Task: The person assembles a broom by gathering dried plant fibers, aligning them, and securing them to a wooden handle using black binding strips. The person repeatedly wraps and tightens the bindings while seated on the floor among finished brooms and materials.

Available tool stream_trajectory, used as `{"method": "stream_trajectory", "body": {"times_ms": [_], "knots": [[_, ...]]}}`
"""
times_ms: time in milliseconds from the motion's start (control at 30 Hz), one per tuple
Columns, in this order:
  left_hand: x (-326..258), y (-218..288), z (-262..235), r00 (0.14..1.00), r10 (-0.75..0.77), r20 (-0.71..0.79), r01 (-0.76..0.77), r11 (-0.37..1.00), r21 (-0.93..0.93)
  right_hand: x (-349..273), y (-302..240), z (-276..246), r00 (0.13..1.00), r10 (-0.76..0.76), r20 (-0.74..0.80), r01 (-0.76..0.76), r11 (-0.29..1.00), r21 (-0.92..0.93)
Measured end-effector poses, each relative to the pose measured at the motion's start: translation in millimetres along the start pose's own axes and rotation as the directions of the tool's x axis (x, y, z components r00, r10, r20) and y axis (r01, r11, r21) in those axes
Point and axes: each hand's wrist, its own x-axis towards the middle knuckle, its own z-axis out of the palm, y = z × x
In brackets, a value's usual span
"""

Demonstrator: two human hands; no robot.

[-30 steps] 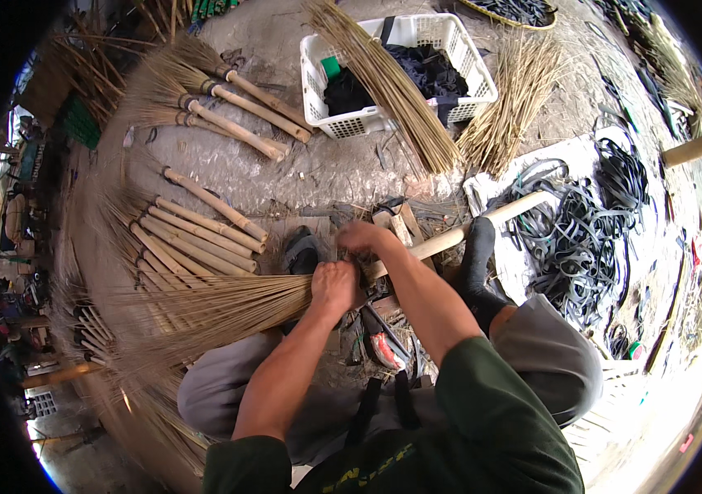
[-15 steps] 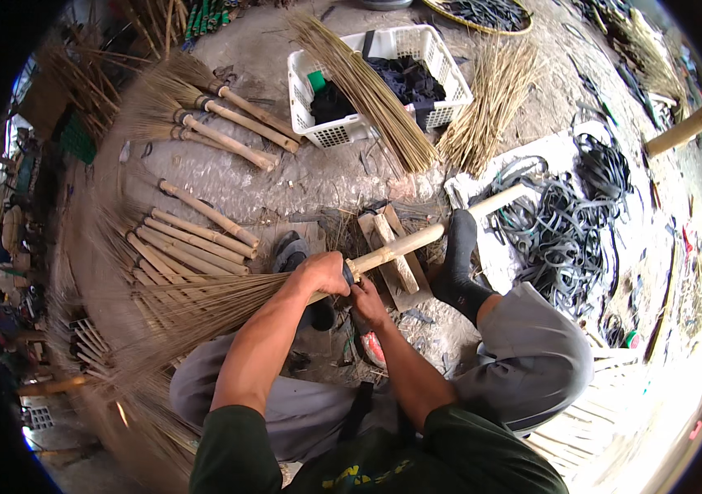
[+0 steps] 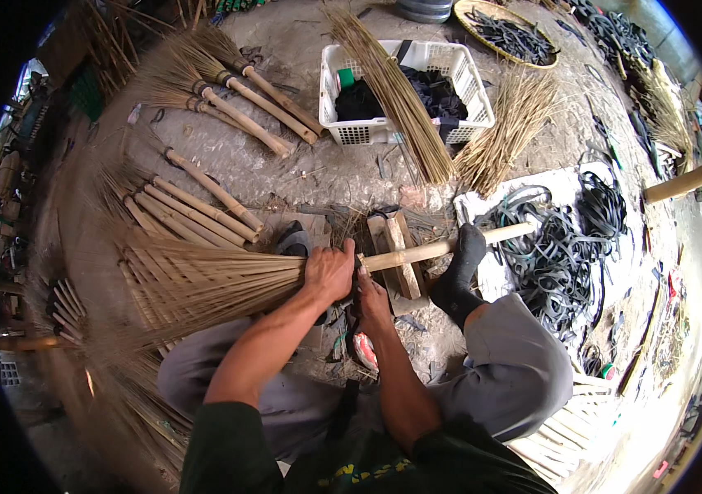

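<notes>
A broom of thin stiff bristles lies across my lap, its pale bamboo handle pointing right. My left hand is closed around the bound end of the bristles, where they meet the handle. Just right of it, below the handle, my right hand is closed with its thumb up against the joint. A dark strip shows along that hand; its ends are hidden. My socked foot presses against the handle, farther along. Under the handle sits a small wooden block.
Finished brooms lie in rows at left. A white plastic basket of black material, with a bristle bundle across it, stands ahead. At right, tangled black strips cover a white sheet. A round woven tray is at the back.
My left hand has turned, its thumb now raised, and shifted slightly left along the broom neck. My right thumb has come up against the joint. The whole view has shifted slightly.
</notes>
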Motion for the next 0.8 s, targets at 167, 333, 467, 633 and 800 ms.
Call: {"method": "stream_trajectory", "body": {"times_ms": [167, 333, 467, 633, 800], "knots": [[-3.1, 4.2, 16.6, 0.991, -0.049, -0.126, 0.056, 0.997, 0.048, 8.3, 0.9, 5.5, 0.992, -0.075, 0.097, 0.053, 0.976, 0.211], [-2.2, 4.0, -8.3, 1.000, 0.007, 0.025, -0.010, 0.994, 0.110, -0.9, -13.3, -6.1, 0.983, 0.162, 0.089, -0.171, 0.979, 0.108], [30.0, -27.8, -39.8, 0.859, 0.058, 0.509, 0.004, 0.993, -0.120, -1.4, -8.5, -6.8, 0.989, -0.014, 0.146, 0.015, 1.000, -0.006], [9.1, -28.2, -23.7, 0.933, -0.044, 0.356, 0.100, 0.985, -0.141, -3.9, 10.2, -2.3, 0.975, -0.179, 0.134, 0.197, 0.972, -0.128], [-24.9, -8.7, 9.4, 0.977, 0.004, -0.211, 0.015, 0.996, 0.087, -0.7, -0.5, -4.1, 0.994, 0.089, 0.067, -0.086, 0.996, -0.039]]}}
